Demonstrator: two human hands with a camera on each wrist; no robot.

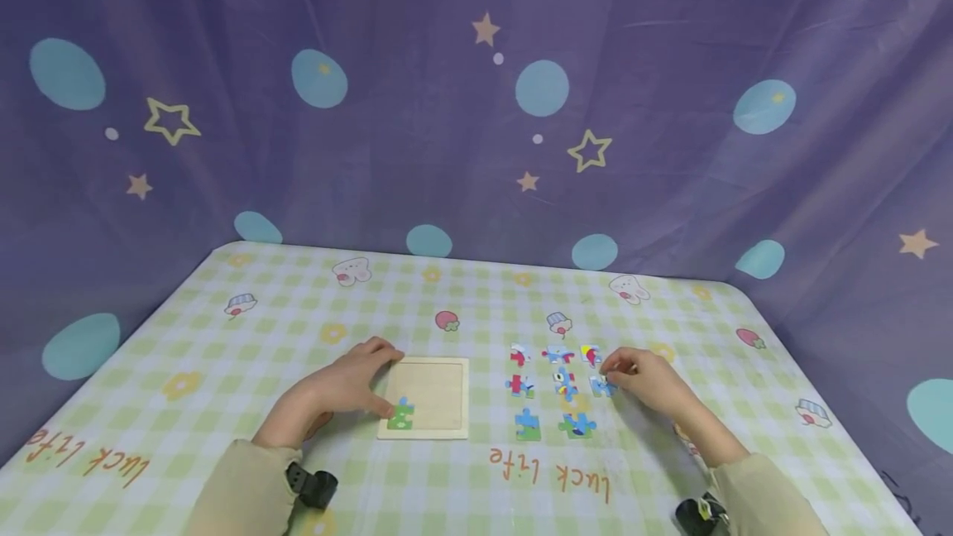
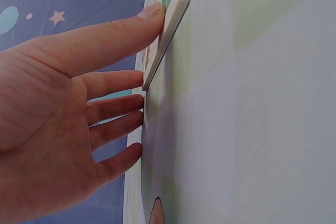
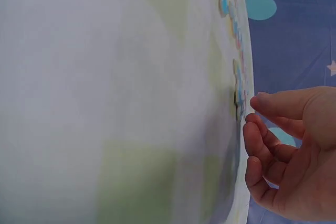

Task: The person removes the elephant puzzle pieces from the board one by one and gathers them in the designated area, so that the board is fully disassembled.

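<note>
The left hand (image 1: 344,387) lies flat with straight fingers against the left edge of the pale square wooden puzzle tray (image 1: 439,391), near the front middle of the surface (image 1: 223,337), probably to stop it sliding. One green-and-blue puzzle piece (image 1: 401,415) sits in the tray's front-left corner. The right hand (image 1: 646,379) curls its fingertips, grip narrow, onto a blue loose piece (image 1: 600,387) at the right end of the loose pieces laid out in rows (image 1: 554,387) beside the tray for sorting.
</note>
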